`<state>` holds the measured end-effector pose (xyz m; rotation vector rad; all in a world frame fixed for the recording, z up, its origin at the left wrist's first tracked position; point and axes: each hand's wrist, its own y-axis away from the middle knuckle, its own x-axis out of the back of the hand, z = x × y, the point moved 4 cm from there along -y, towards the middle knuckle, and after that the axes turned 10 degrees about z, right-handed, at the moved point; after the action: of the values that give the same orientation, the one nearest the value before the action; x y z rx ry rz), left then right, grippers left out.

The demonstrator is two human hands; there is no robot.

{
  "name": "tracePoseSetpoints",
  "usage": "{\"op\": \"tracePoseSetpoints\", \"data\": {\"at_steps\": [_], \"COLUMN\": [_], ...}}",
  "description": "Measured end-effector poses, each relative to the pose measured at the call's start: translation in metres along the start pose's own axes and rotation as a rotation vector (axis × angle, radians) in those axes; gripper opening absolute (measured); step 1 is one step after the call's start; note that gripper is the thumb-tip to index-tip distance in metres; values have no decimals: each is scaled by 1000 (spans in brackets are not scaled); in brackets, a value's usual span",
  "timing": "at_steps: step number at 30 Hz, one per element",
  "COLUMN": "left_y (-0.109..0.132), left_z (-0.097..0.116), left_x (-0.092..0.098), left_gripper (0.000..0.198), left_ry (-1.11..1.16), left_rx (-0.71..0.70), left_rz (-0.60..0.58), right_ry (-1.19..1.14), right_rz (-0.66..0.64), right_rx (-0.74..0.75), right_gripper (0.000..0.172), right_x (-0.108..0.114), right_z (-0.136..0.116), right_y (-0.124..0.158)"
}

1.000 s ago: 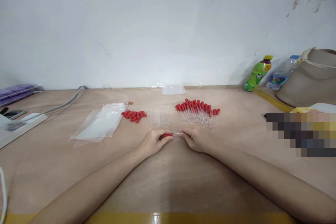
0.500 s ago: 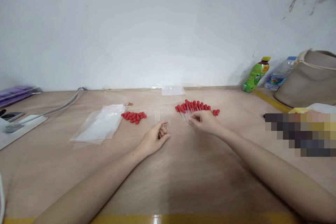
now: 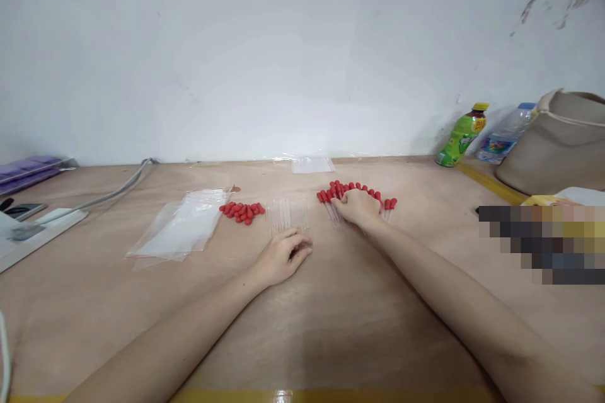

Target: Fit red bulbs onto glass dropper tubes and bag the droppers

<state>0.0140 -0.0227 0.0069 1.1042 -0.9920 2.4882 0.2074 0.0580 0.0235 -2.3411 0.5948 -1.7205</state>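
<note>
My right hand (image 3: 359, 206) lies over a fan of glass droppers with red rubber bulbs (image 3: 326, 196), its thumb at the left of the pile. The hand's back hides the other fingertips and part of the droppers, so its grip does not show. Loosely curled, my left hand (image 3: 286, 257) rests on the table, thumb apart from the fingers and nothing seen in it. Just beyond it lies a row of clear glass tubes (image 3: 286, 213). Left of those is a heap of loose red rubber bulbs (image 3: 243, 211).
Clear zip bags (image 3: 182, 223) lie left of the bulbs, and a small bag (image 3: 312, 165) lies by the wall. A green bottle (image 3: 462, 137), a clear bottle (image 3: 503, 135) and a beige bag (image 3: 555, 145) stand at right. A grey cable (image 3: 118, 187) crosses the left side.
My right hand has moved slightly left and farther in over the red bulbs, its pinch no longer visible. The left hand has drawn back a little from the glass tubes.
</note>
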Motion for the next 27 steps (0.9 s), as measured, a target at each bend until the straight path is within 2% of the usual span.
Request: {"op": "tracePoseSetpoints", "data": {"at_steps": [3, 6, 10, 14, 24, 27], "left_y": [0, 0, 1, 1, 2, 1], "left_z": [1, 1, 1, 1, 3, -3], "left_x": [1, 1, 0, 0, 0, 7], "left_gripper": [15, 16, 16, 15, 15, 15], "left_ry": [0, -3, -9, 3, 10, -71], "left_rx": [-3, -7, -18, -29, -34, -23], "left_rz": [-4, -5, -4, 6, 11, 81], "right_ry": [-21, -64, -56, 5, 17, -6], "right_rz": [20, 3, -77, -162, -177, -158], "right_rx": [27, 69, 130, 123, 142, 176], "right_gripper": [40, 37, 29, 31, 31, 30], "right_x": [3, 1, -11, -21, -21, -13], "right_z": [-4, -20, -49, -66, -72, -67], "right_y": [3, 10, 19, 20, 19, 26]}}
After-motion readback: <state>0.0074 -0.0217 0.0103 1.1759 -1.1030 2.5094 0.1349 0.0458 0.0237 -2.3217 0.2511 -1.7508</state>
